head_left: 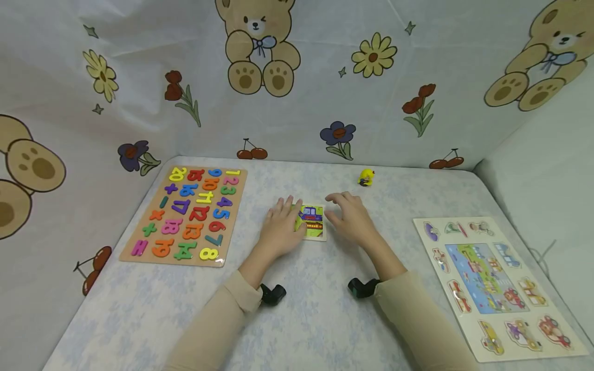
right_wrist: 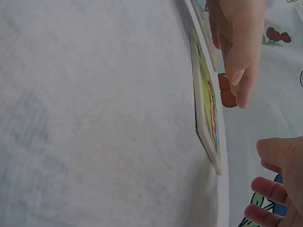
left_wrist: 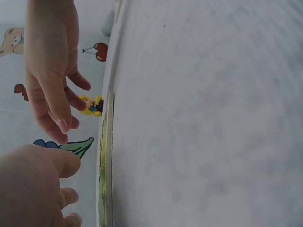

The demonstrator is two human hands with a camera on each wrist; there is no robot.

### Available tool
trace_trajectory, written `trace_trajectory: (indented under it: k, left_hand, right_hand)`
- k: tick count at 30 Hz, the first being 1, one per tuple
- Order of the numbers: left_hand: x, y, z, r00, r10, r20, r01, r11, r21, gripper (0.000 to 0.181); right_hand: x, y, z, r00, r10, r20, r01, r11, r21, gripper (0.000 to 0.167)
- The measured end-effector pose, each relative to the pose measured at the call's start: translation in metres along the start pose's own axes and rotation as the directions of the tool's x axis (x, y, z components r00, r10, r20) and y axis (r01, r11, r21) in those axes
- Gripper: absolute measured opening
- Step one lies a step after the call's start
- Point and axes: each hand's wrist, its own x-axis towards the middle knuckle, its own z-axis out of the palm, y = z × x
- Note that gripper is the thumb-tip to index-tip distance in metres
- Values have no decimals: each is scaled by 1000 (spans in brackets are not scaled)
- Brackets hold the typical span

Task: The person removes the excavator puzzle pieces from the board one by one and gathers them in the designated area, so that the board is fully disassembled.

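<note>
A small square picture puzzle (head_left: 314, 222) with a blue vehicle on a green and yellow ground lies flat on the table between the two hands. Over its left part spreads the left hand (head_left: 280, 226), fingers extended, covering some of the picture in the head view. Just off the puzzle's right edge is the right hand (head_left: 351, 219), its fingers loosely bent and holding nothing. In the right wrist view a gap shows between the left hand (right_wrist: 241, 47) and the puzzle (right_wrist: 208, 104). The left wrist view shows the right hand (left_wrist: 52, 71) raised above the table.
On the left lies a wooden board (head_left: 221, 252) of colourful numbers and signs. A larger picture board (head_left: 436, 293) with vehicle pieces lies on the right. Behind the right hand stands a small yellow figure (head_left: 366, 178). A printed cloth (head_left: 315, 103) hangs along the table's back.
</note>
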Motion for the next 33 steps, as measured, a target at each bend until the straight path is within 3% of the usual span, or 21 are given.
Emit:
trace_trajectory:
  k: [3,8,16,22,33]
  left_hand:
    - [4,0,6,999,-2,38,2,1000,10,65]
    - [7,1,17,999,-4,48,2,999,34,64]
    - [3,2,31,1000,-21,5,20,996,87,66]
    - [2,2,32,999,-34,-32,37,995,97,66]
    - [1,0,32,999,-37,-36,40,994,101,66]
  right_hand:
    - [8,2,6,998,31,54,-31,1000,1,36]
    - [17,5,14,992,62,110,-61,998,-16,34]
    - [21,10,20,989,60,138,-53,997,-54,30]
    - [26,9,23,990,36,137,-30,999,-44,28]
    - [30,11,21,988,23,155,-18,999,-33,26]
